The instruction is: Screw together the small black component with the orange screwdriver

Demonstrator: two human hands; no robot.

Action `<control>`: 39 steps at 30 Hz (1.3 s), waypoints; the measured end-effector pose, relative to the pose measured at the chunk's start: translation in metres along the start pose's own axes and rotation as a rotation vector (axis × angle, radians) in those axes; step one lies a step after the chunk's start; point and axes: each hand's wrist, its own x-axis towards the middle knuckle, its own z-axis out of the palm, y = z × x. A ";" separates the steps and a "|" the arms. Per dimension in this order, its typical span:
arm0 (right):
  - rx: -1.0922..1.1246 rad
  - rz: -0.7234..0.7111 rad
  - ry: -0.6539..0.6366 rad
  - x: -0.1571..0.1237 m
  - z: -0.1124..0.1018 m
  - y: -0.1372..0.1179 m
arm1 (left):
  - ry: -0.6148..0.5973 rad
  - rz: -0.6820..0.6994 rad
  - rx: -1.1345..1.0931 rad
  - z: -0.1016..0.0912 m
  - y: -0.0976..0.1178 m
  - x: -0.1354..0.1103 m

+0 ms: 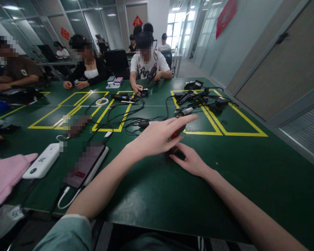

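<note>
My left hand (157, 136) curls over a red and black tool (176, 134), its index finger stretched out to the right. The fingers cover most of the tool, so its exact kind does not show. Close below, my right hand (192, 161) is closed with thumb and fingertips pinching a small dark part (169, 152) low over the green table (146, 195). The part is mostly hidden, and I cannot tell whether it touches the tool. Just beyond my left fingers lies a grey cylindrical tool end (186, 111).
A phone (85, 167), a white power bank (43, 161) and pink cloth (5, 174) lie at the left. Black cables (128, 118) and a dark pile of parts (206, 99) cover the middle and back. Across the table a person in white (150, 62) holds a black power tool (151, 74).
</note>
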 end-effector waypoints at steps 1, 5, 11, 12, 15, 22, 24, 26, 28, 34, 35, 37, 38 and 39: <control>0.005 0.001 -0.001 0.000 0.000 0.000 | -0.015 0.000 -0.007 0.000 0.000 0.000; 0.021 0.018 -0.014 0.000 -0.001 0.000 | -0.047 0.009 -0.043 -0.006 -0.001 -0.001; 0.028 -0.002 0.016 0.001 0.001 0.002 | -0.011 -0.007 0.003 -0.006 -0.007 -0.001; 0.032 -0.002 0.020 0.001 0.002 0.002 | -0.013 -0.022 0.025 -0.005 -0.007 -0.001; 0.033 0.004 0.010 0.001 0.001 0.002 | -0.019 -0.036 0.059 -0.005 -0.006 -0.002; 0.026 0.016 -0.007 0.001 0.000 0.001 | -0.009 0.024 -0.028 -0.006 -0.008 -0.002; 0.025 0.016 -0.002 0.001 0.000 0.001 | 0.011 0.016 -0.003 -0.007 -0.009 -0.003; 0.027 0.018 -0.002 0.001 0.000 0.001 | 0.021 -0.001 0.031 -0.007 -0.009 -0.003; 0.028 0.022 -0.007 0.001 0.000 0.001 | 0.022 -0.017 0.046 -0.009 -0.008 -0.004; 0.048 -0.019 0.043 0.003 -0.003 -0.003 | 0.005 0.007 -0.037 -0.012 -0.004 -0.003; 0.057 -0.036 0.069 0.003 -0.003 -0.005 | 0.003 0.001 -0.035 -0.011 -0.004 -0.003; 0.072 -0.068 0.120 0.004 -0.003 -0.007 | 0.007 -0.013 -0.011 -0.011 -0.005 -0.003; 0.075 -0.080 0.136 0.004 -0.003 -0.008 | 0.011 -0.019 0.007 -0.010 -0.006 -0.004; 0.072 -0.089 0.145 0.004 -0.002 -0.008 | 0.015 -0.024 0.025 -0.010 -0.007 -0.004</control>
